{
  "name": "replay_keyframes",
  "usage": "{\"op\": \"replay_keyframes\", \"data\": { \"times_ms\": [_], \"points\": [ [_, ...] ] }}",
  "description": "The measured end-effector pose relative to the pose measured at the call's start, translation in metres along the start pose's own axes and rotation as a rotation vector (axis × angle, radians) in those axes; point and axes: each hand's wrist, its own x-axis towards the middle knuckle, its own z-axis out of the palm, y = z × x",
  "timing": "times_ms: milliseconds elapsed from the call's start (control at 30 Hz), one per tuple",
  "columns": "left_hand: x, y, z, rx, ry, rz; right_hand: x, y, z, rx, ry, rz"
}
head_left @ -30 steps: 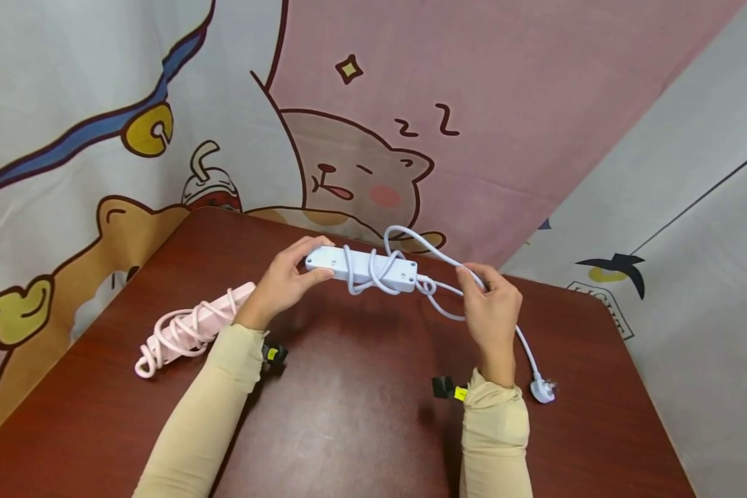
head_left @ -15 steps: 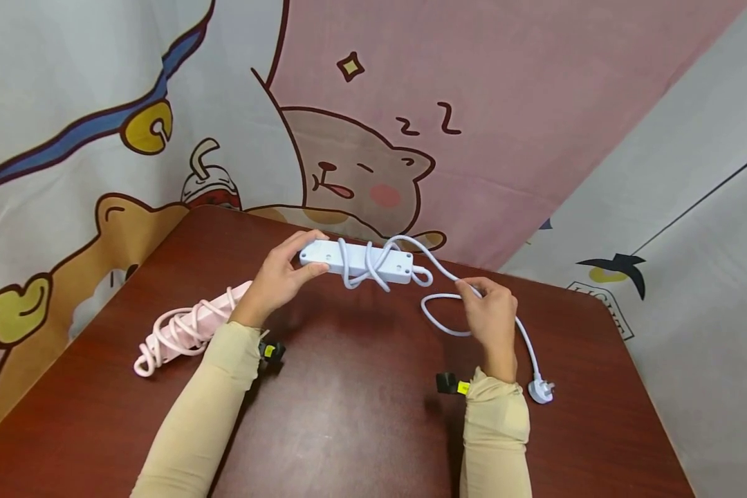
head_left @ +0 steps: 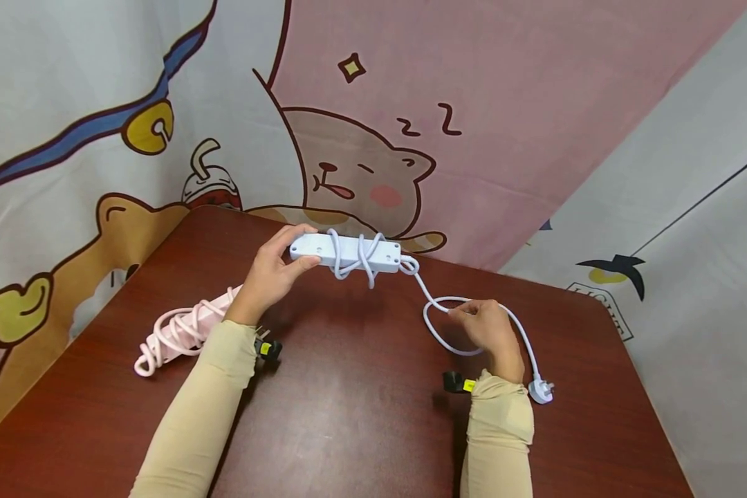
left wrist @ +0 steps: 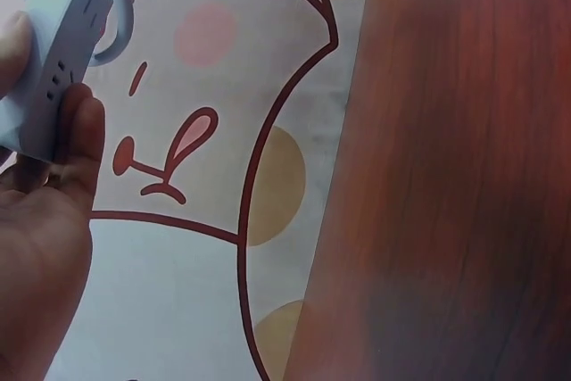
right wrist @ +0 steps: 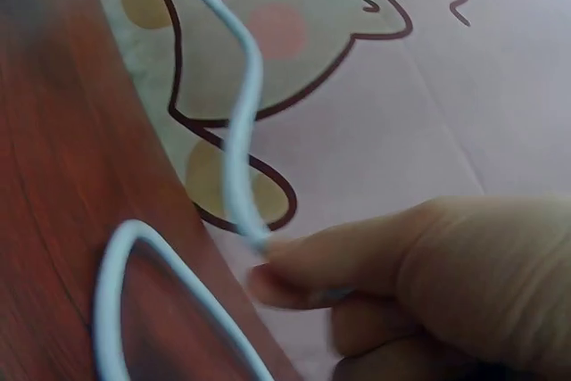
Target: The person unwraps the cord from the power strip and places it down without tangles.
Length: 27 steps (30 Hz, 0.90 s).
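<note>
A white power strip [head_left: 351,250] is held up over the table's far part, its own cord wrapped loosely around it. My left hand [head_left: 272,277] grips its left end, thumb on the near side; socket holes show on its face in the left wrist view. From the strip's right end the white cord [head_left: 426,294] runs down to my right hand [head_left: 492,332], which pinches it between thumb and fingertips. Beyond that hand the cord loops and ends in a white plug [head_left: 541,390] lying on the table to the right.
A pink power strip [head_left: 202,321] with its cord wound round it lies on the table's left side, partly behind my left forearm. The brown table [head_left: 348,415] meets a printed cartoon curtain [head_left: 473,173] at its far edge.
My right hand has moved slightly down, drawing out the cord; the loop above the strip's right end has come off. The left hand with the strip has shifted slightly left and up.
</note>
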Motion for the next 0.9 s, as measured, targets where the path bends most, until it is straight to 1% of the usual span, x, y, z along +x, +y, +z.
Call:
{"op": "replay_keyframes", "data": {
  "times_ms": [100,200,333,433,500,633,767,833,900],
  "points": [
    [0.000,0.001,0.000,-0.006,0.017,0.000,-0.004,0.004,-0.005,0.012,-0.117,-0.001],
    [0.000,0.005,0.000,0.000,0.029,-0.004,-0.007,0.006,-0.009,0.013,-0.176,-0.015],
    [-0.001,0.016,0.000,0.006,0.026,-0.016,-0.010,0.008,-0.014,-0.029,-0.181,-0.045],
    [-0.001,0.020,0.000,-0.002,0.024,-0.022,-0.012,0.009,-0.018,-0.042,-0.188,-0.021],
    [-0.001,0.017,0.000,0.001,0.027,-0.024,-0.014,0.011,-0.022,-0.038,-0.195,0.016],
    [0.001,0.006,0.000,0.006,0.037,-0.027,-0.019,0.017,-0.033,-0.013,-0.214,0.073],
    [0.001,0.000,-0.001,0.002,0.037,-0.018,-0.025,0.021,-0.043,-0.014,-0.243,0.069],
    [0.001,-0.001,-0.001,0.003,0.038,-0.013,-0.027,0.022,-0.046,-0.019,-0.254,0.054],
    [0.001,-0.001,0.000,0.006,0.039,-0.008,-0.030,0.021,-0.049,0.007,-0.262,0.063]
  ]
}}
